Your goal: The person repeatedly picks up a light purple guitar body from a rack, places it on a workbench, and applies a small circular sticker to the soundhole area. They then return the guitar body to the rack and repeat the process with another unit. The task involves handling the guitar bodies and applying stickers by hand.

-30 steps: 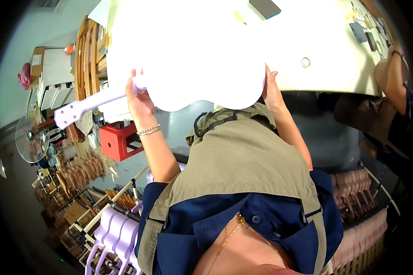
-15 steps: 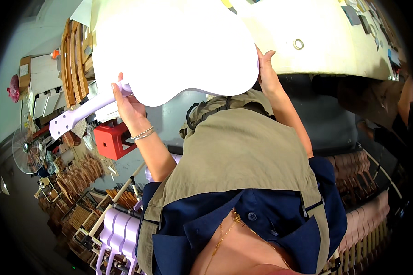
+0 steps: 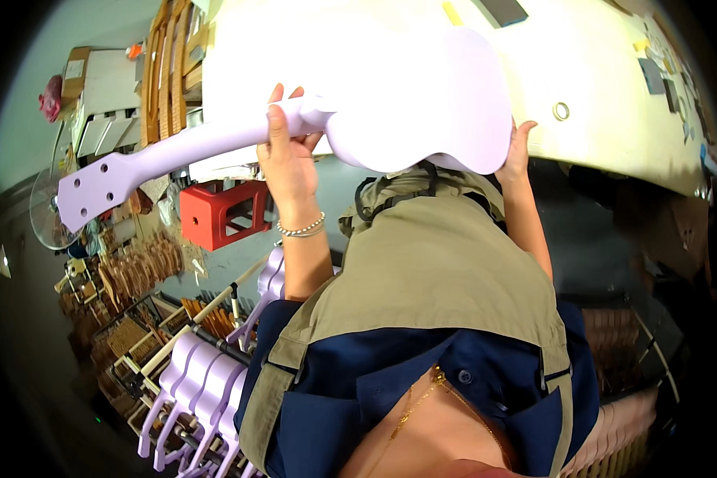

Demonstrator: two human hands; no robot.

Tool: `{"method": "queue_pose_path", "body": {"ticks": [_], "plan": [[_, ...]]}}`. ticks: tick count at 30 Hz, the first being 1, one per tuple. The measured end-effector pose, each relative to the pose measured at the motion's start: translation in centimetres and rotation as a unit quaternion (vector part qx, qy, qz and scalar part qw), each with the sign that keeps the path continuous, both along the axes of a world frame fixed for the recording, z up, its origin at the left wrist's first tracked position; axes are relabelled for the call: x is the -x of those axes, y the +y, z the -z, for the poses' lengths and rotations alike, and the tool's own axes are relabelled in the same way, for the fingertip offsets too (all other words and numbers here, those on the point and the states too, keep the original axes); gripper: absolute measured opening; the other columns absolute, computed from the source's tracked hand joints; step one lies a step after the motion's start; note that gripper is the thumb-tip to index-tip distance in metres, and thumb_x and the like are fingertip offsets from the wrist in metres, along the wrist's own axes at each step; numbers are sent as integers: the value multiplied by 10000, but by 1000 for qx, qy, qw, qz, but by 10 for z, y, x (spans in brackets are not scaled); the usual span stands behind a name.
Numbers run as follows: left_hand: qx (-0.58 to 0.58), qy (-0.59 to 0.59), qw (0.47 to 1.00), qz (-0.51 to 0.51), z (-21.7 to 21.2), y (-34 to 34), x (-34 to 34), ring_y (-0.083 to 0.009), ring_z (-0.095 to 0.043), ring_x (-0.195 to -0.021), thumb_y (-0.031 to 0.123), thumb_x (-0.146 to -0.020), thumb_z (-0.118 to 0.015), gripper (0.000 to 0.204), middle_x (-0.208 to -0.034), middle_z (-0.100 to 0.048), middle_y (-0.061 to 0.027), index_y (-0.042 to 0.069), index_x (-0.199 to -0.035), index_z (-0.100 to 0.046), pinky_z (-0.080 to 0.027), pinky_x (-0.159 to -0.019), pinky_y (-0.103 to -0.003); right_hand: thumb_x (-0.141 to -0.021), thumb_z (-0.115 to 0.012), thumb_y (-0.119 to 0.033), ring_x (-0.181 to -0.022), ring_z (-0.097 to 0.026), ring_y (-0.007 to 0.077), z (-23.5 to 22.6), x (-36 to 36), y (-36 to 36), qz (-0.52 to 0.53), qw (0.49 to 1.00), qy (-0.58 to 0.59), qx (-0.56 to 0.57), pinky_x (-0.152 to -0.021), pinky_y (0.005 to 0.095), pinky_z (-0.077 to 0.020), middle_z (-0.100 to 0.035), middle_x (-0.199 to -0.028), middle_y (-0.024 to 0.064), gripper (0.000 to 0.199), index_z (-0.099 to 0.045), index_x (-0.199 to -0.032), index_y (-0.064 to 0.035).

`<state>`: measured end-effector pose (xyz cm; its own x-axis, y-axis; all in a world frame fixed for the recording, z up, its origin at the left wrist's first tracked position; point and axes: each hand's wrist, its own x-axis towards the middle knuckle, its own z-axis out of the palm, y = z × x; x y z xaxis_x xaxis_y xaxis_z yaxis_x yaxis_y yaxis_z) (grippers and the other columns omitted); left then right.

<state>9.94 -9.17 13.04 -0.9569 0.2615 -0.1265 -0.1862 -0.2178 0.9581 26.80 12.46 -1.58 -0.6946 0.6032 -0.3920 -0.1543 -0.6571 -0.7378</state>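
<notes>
A lilac ukulele (image 3: 422, 119) was held level in front of the person, its body at the near edge of the pale tabletop (image 3: 605, 147) and its neck stretching out to the left. The left hand (image 3: 289, 159) was wrapped around the neck close to the body, fingers grasping it, with the thumb on the near side. The right hand (image 3: 516, 155) touched the rounded far end of the body, thumb pointing up; its fingers were mostly hidden by the edge, so I could not tell how firmly they were closed. Strong light turned much of the body white, while the headstock (image 3: 95, 191) showed four holes.

On the tabletop, a small ring-shaped roll (image 3: 555, 113) lay to the right of the body, and a dark block (image 3: 502, 11) sat farther back. A red stool (image 3: 207, 219) stood below the neck, and more lilac instruments (image 3: 203, 378) hung on a rack at lower left.
</notes>
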Motion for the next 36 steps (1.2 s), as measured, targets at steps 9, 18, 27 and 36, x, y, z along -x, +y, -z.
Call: {"method": "queue_pose_path", "body": {"ticks": [9, 18, 27, 36], "plan": [[-1, 7, 1000, 8, -3, 3, 2, -266, -571, -997, 378, -903, -492, 575, -1098, -528, -190, -38, -1282, -375, -520, -822, -391, -854, -89, -653, -1244, -358, 246, 5, -6, 4, -8, 1000, 15, -13, -1029, 366, -297, -367, -1357, 142, 865, -239, -1362, 31], [-34, -29, 999, 8, 8, -4, 6, -248, -586, -974, 348, -906, -498, 550, -1076, -554, -180, -27, -1287, -369, -521, -811, -370, -905, -274, -571, -1216, -380, 237, -6, -10, 8, -21, 999, 11, -28, -1008, 350, -313, -388, -1326, 149, 753, -240, -1357, 31], [-205, 68, 972, 95, 16, -5, 6, -294, -552, -1047, 307, -803, -635, 379, -1070, -596, -147, 61, -1062, -508, -425, -931, -420, -637, -626, 81, -748, -478, 98, 50, -42, 47, -145, 977, 42, -150, -656, 244, -400, -516, -824, -7, 350, -544, -961, -20], [-209, 92, 960, 160, 5, 12, -1, -256, -560, -1052, 252, -855, -597, 482, -1083, -589, -180, 43, -1235, -389, -468, -890, -370, -681, -575, 33, -1051, -480, 163, 71, -52, 63, -108, 979, 59, -165, -887, 304, -384, -493, -1143, 61, 563, -430, -1224, 3]]}}
